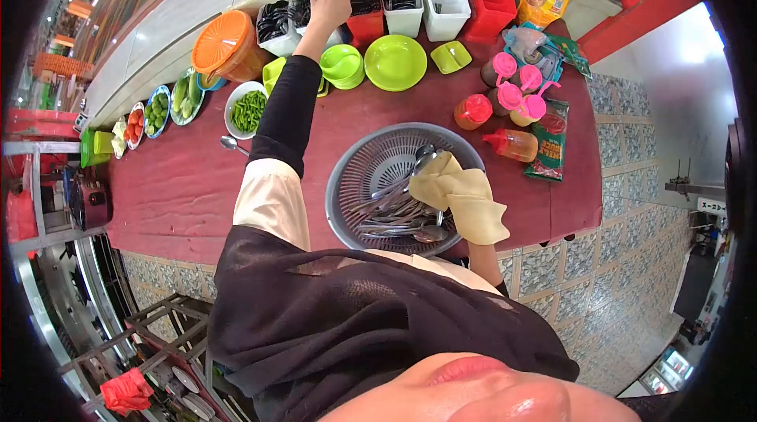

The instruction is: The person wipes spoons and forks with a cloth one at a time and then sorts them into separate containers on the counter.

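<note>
My left hand (331, 2) reaches to the far side of the table, above the white and red holders filled with black-handled cutlery (273, 21). Its fingers are slightly apart, and no item shows in them. A beige cloth (465, 197) drapes over my right hand (482, 252), hiding its fingers; the hand grips the cloth over the right side of a grey plastic basket (335, 177). Metal spoons and forks (398, 213) lie heaped in the basket. Spoon heads (426, 154) show beside the cloth's upper left edge; whether the hand grips one is hidden.
Green plates (396, 64) and bowls (342, 67) stand behind the basket. Sauce bottles (511, 144) crowd the right. A bowl of green chillies (247, 110), a loose spoon (233, 143) and an orange lidded tub (229, 47) are at left. Vegetable plates (187, 98) line the far left edge.
</note>
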### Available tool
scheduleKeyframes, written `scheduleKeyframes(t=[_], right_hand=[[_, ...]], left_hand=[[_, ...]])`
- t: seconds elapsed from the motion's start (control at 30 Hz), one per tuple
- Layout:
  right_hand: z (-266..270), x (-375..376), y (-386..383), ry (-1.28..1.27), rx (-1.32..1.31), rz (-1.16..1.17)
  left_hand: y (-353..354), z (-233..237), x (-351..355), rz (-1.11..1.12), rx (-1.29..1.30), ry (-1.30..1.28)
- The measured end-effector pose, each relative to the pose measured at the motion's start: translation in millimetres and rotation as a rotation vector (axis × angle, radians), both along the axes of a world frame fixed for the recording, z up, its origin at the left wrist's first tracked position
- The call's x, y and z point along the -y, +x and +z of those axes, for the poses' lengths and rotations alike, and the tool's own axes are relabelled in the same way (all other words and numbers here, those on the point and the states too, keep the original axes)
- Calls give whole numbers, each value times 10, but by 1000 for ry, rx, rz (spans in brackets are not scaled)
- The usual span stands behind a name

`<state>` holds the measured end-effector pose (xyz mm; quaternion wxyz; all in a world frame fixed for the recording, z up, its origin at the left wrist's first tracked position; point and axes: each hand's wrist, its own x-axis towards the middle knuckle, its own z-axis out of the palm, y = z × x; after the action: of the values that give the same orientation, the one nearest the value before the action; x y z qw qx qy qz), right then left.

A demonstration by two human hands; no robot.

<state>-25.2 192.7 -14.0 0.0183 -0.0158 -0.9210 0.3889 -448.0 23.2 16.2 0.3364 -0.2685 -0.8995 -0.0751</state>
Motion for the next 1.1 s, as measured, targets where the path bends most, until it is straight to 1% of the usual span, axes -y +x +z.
scheduleKeyframes(t=[0.03,0.07,0.1,0.17,0.2,0.27,0.33,0.4,0.43,0.47,0.5,0.53,0.57,0.6,0.63,0.7,0.73,0.8,0.87,0.93,0.97,1.07,1.1], right_hand=[[334,49,-118,334,-111,139],[130,27,-54,20,-101,16],[-247,-11,70,-294,-82,-110],[-78,-42,-12,-337,54,-146],[212,0,-115,-459,-147,-131],[383,-18,-111,-242,-274,-56],[482,-84,8,-68,-226,-73],[422,-173,95,58,-215,-68],[392,-217,138,121,-210,-65],[519,-200,169,130,-201,-89],[478,-236,214,189,-247,-85],[505,-223,222,171,-294,-92],[566,-203,211,151,-343,-99],[591,-187,208,131,-393,-107],[434,-201,261,198,-461,-161],[436,-189,346,207,-397,-148],[457,-186,381,214,-367,-143],[140,-240,558,353,-331,-197],[45,-259,635,394,-329,-210],[85,-260,652,341,-359,-184],[95,-262,651,336,-367,-182],[113,-247,651,320,-386,-178],[119,-245,647,314,-393,-176]], left_hand=[[-42,-69,0,25,46,55],[18,-35,1,-27,46,164],[139,37,-7,-77,53,271],[505,102,-13,-181,49,460],[739,141,-23,-311,38,560],[1343,95,2,-401,92,636],[1980,-53,35,-411,196,698],[2562,-199,113,-377,572,787],[2762,-390,164,-356,642,746],[2953,-603,226,-334,710,706],[3126,-748,295,-303,821,607],[3286,-890,362,-269,929,507],[3429,-1032,411,-216,960,374],[3553,-1049,436,-167,968,267],[3673,-1065,452,-120,974,160],[3783,-1112,443,6,975,-45],[3791,-1134,445,22,965,-63],[3801,-1158,460,52,942,-98],[3766,-1070,462,66,993,-151],[3715,-993,488,71,1077,-182],[3704,-966,524,86,1126,-86],[3691,-1114,674,26,1156,142],[3700,-1082,686,-4,1217,280]])
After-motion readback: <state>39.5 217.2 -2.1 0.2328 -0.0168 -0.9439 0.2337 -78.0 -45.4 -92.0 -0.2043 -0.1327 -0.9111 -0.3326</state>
